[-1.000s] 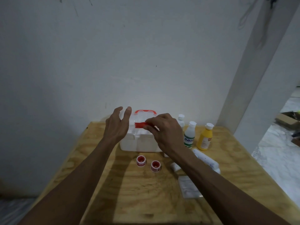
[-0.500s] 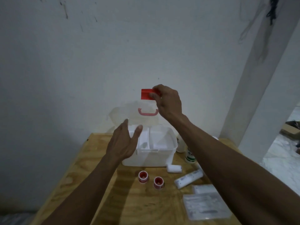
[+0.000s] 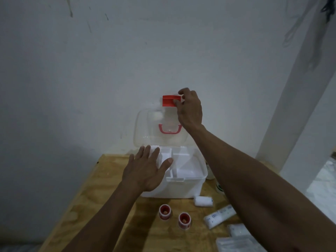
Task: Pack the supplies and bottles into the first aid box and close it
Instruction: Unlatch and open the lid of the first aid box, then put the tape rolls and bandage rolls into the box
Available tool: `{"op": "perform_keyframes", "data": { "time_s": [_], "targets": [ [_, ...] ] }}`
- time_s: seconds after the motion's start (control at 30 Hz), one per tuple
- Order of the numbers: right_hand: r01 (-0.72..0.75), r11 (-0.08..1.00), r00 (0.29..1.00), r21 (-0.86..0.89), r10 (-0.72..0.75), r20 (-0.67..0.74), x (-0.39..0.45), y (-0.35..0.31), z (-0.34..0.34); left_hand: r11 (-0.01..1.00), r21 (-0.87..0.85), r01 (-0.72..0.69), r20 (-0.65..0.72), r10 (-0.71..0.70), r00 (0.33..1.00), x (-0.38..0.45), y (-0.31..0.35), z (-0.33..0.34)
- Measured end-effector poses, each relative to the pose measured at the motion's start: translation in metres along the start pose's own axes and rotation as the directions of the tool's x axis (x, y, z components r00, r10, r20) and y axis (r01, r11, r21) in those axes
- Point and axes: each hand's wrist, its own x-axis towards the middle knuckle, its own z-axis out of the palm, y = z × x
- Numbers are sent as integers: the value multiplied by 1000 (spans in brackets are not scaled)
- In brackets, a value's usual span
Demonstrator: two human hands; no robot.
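On the bench, head view: a white plastic first aid box (image 3: 174, 186) stands on the pale plywood bench (image 3: 87, 202), near its far edge against a white wall (image 3: 109, 70).
Lid: the clear plastic lid (image 3: 145, 128) is swung up and back, roughly upright, its red carry handle (image 3: 170, 128) showing through it.
Latch: a red rectangular latch (image 3: 169, 100) sits at the lid's top edge.
Right hand: the right hand (image 3: 190, 110) is raised above the box, thumb and fingers pinching the right end of the latch.
Left hand: the left hand (image 3: 147, 170) is spread flat, palm down, over the box's front left corner, fingers reaching across the white divided tray (image 3: 181, 168) inside; whether it touches the rim cannot be told.
Tape rolls: two small rolls with red cores (image 3: 165, 211) (image 3: 184, 219) stand on the bench just in front of the box, between the two forearms.
Bandage: a short white gauze roll (image 3: 203, 201) lies by the box's front right corner, close under the right forearm.
Other supplies: a longer wrapped white roll (image 3: 218, 216) and flat clear packets (image 3: 236, 240) lie nearer the front right.
Bottles: parts of white bottles (image 3: 210, 171) show to the right of the box, mostly hidden behind the right forearm.
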Motion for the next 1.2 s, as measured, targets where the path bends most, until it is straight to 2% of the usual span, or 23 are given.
{"op": "perform_keyframes", "data": {
  "time_s": [0.23,0.43,0.73,0.8,0.9,0.97,1.03,1.13,1.2],
  "targets": [
    [81,993,997,-91,-81,3,-6,12,2,1000,5,5,16,-5,1000,-1,1,-1],
    [78,987,995,-144,-68,67,-8,11,-10,1000,8,12,15,-12,1000,0,0,0],
    [28,999,995,-23,-25,100,-43,11,-57,1000,-1,1,12,-1,1000,-2,0,-1],
    [30,999,990,15,-32,140,-61,11,-77,1000,1,-4,11,4,1000,-2,1,-2],
    [67,997,952,29,-73,297,-91,16,-110,1000,8,-5,6,5,1000,-3,3,-3],
    [88,996,886,20,-87,455,-110,20,-133,1000,6,0,17,0,1000,-3,3,-4],
    [128,992,770,12,-107,630,-126,24,-154,1000,10,-5,26,4,1000,-2,2,-4],
    [161,986,504,-38,-49,862,-152,30,-172,1000,10,-13,37,12,999,2,-2,-3],
    [175,981,327,-84,23,945,-168,32,-175,1000,9,-12,35,12,999,3,-3,-2]
  ]
}}
